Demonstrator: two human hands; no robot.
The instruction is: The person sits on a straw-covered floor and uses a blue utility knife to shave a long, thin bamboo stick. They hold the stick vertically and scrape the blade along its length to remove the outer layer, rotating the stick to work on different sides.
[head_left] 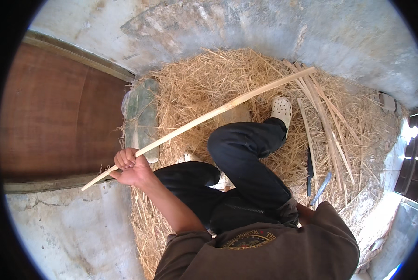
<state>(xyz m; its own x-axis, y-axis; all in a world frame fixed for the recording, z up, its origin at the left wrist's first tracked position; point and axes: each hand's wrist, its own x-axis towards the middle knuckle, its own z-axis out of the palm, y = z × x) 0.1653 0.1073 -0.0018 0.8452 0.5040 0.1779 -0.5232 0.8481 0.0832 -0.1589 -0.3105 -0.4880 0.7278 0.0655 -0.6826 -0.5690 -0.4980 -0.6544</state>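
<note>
My left hand (133, 169) is closed around a long, pale split-wood strip (195, 123), near its lower left end. The strip slants up to the right over the straw, passing beyond my bent knee. A short bare piece of my right arm (305, 214) shows between the brown sleeve and my dark trouser leg; its fingers are hidden. Just beyond that arm a curved metal blade (321, 187) sticks up, its handle out of sight. Whether my right hand holds it I cannot make out. Beside it lies a dark, narrow knife-like object (309, 173).
Loose straw (195, 79) covers the floor. Several split strips (328, 126) lie on it at the right. A greenish rounded bundle (141, 114) stands left, beside a brown wooden panel (64, 112). A grey wall (246, 28) curves round the back.
</note>
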